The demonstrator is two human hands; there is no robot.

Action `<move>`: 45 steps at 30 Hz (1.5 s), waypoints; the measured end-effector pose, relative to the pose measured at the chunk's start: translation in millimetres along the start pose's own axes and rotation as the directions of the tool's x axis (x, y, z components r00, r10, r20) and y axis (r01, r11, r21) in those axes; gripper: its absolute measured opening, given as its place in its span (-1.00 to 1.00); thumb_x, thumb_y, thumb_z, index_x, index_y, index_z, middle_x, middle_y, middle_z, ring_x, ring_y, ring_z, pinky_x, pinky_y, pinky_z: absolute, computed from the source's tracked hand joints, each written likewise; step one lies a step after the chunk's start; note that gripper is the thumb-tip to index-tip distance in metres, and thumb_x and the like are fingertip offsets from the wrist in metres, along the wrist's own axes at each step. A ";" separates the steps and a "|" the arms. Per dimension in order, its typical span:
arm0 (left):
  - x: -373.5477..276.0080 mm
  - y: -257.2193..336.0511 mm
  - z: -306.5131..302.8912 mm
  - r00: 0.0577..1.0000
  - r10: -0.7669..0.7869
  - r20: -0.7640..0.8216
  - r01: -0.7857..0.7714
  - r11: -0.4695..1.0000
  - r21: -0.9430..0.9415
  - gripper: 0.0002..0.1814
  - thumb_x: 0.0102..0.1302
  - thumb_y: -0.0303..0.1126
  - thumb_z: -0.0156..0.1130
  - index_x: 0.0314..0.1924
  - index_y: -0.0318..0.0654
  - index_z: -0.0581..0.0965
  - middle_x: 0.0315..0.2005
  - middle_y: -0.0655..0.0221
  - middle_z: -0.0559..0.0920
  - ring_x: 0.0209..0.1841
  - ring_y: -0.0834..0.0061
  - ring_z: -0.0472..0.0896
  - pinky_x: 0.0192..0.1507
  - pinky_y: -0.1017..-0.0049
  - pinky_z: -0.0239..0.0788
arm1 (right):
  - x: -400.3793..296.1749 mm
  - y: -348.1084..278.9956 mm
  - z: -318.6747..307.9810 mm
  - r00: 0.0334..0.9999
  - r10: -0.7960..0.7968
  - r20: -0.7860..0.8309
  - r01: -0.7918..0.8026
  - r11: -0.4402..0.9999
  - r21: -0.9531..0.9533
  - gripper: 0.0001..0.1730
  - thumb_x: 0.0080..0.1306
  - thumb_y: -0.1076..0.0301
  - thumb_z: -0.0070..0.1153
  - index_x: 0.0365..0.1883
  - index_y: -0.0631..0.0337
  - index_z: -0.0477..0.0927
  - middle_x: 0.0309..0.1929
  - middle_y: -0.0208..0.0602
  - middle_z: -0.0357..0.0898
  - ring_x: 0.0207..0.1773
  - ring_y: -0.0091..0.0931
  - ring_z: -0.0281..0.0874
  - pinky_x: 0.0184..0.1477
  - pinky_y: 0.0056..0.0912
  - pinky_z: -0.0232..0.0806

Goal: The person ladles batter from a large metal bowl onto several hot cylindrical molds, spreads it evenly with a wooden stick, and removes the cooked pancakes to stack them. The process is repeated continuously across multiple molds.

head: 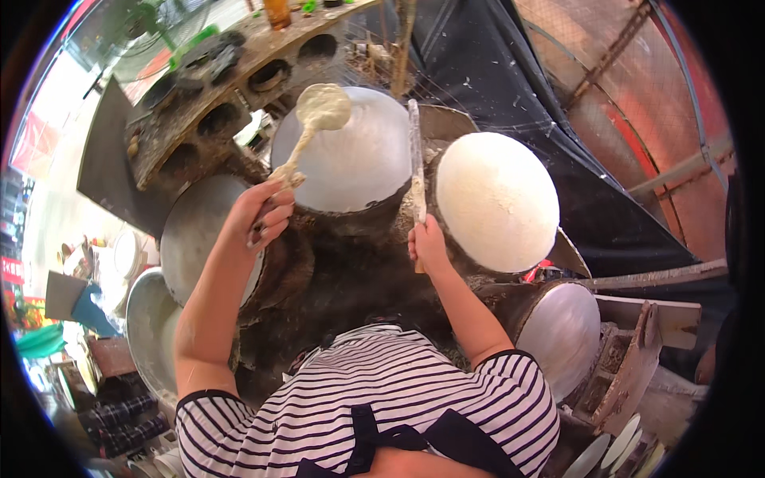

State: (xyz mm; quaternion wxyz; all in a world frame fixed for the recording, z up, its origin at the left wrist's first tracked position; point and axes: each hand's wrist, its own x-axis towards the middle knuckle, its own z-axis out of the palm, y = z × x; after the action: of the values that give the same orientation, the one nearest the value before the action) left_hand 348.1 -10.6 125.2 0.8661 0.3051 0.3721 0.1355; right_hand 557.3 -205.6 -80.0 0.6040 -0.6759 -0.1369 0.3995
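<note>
My left hand (pixel 263 214) grips the handle of a batter-coated ladle (pixel 323 107), its round head raised above the far round metal griddle (pixel 370 155). In my right hand (pixel 429 244) is a long flat scraper (pixel 417 161) smeared with batter, pointing away from me between two griddles. The griddle on the right carries a thin round sheet of pale batter (pixel 499 203). Bare metal shows on the griddle at the left (pixel 197 239), partly behind my left forearm, and on the one at the lower right (pixel 562 337).
A metal basin (pixel 146 322) stands beside my left elbow. Beyond the griddles runs a concrete ledge with round holes (pixel 269 76), with a fan (pixel 140 30) behind it. Black sheeting (pixel 478 89) hangs at the back right. Boards (pixel 633 370) and stacked discs (pixel 621 442) stand at the lower right.
</note>
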 end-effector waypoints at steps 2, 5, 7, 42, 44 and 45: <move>55.4 -9.8 7.1 1.000 0.016 0.019 -0.017 0.997 0.071 -0.78 0.38 -0.28 -0.09 -0.43 -0.17 0.29 -0.78 0.58 0.21 -0.85 0.69 0.11 -0.88 0.66 -0.06 | 4.8 -2.5 -5.1 0.998 0.056 -0.006 -0.056 0.998 0.034 -0.90 0.36 0.40 -0.29 -0.23 0.16 0.29 -0.61 -0.40 0.32 -0.73 -0.62 0.23 -0.74 -0.54 0.14; 119.5 -27.3 16.7 0.994 0.009 0.109 -0.048 0.934 0.353 -0.81 0.34 -0.30 -0.04 -0.38 -0.25 0.34 -0.70 0.44 0.37 -0.80 0.62 0.27 -0.86 0.59 0.04 | 10.4 -0.1 -13.6 0.997 0.075 0.006 -0.075 0.997 -0.011 -0.88 0.34 0.39 -0.29 -0.21 0.15 0.30 -0.61 -0.39 0.32 -0.72 -0.61 0.24 -0.73 -0.53 0.16; 143.6 -40.8 35.3 0.999 0.019 0.051 -0.047 0.785 0.618 -0.78 0.31 -0.27 -0.01 -0.42 -0.25 0.34 -0.74 0.37 0.40 -0.82 0.55 0.32 -0.85 0.54 0.08 | 9.3 -0.8 -14.3 0.996 0.084 -0.013 -0.085 0.995 -0.054 -0.85 0.33 0.40 -0.31 -0.18 0.17 0.29 -0.59 -0.38 0.34 -0.69 -0.60 0.26 -0.71 -0.53 0.18; 212.5 -58.2 -64.4 0.537 0.804 0.253 -0.016 -0.290 0.957 -0.39 0.23 -0.23 0.13 0.29 0.00 0.24 -0.27 0.24 0.49 -0.33 0.18 0.57 -0.33 0.24 0.44 | 86.5 25.2 81.8 0.857 -0.480 -0.189 0.348 0.808 -0.476 -0.66 0.24 0.42 -0.19 -0.02 0.19 0.46 -0.68 -0.13 0.43 -0.71 -0.39 0.44 -0.60 -0.29 0.32; 213.8 -57.8 -59.6 0.527 0.818 0.230 -0.024 -0.257 0.966 -0.39 0.22 -0.23 0.14 0.28 -0.03 0.25 -0.28 0.24 0.49 -0.33 0.18 0.57 -0.32 0.24 0.44 | 97.6 13.0 76.3 0.872 -0.465 -0.152 0.335 0.794 -0.507 -0.67 0.24 0.41 -0.19 -0.05 0.21 0.47 -0.67 -0.11 0.44 -0.70 -0.38 0.46 -0.59 -0.28 0.32; 210.8 -55.4 -55.1 0.534 0.821 0.202 -0.017 -0.229 0.973 -0.40 0.21 -0.24 0.15 0.27 -0.05 0.26 -0.27 0.23 0.50 -0.33 0.17 0.57 -0.32 0.24 0.43 | 98.5 6.2 74.7 0.881 -0.455 -0.130 0.331 0.788 -0.520 -0.68 0.24 0.41 -0.19 -0.07 0.22 0.47 -0.66 -0.10 0.45 -0.70 -0.37 0.46 -0.59 -0.27 0.32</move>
State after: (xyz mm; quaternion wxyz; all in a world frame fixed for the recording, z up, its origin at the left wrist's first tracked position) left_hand 453.1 67.3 -57.7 0.1038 0.8619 0.4339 0.2409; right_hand 566.1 -88.5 -119.0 0.4985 -0.8051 -0.2942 0.1292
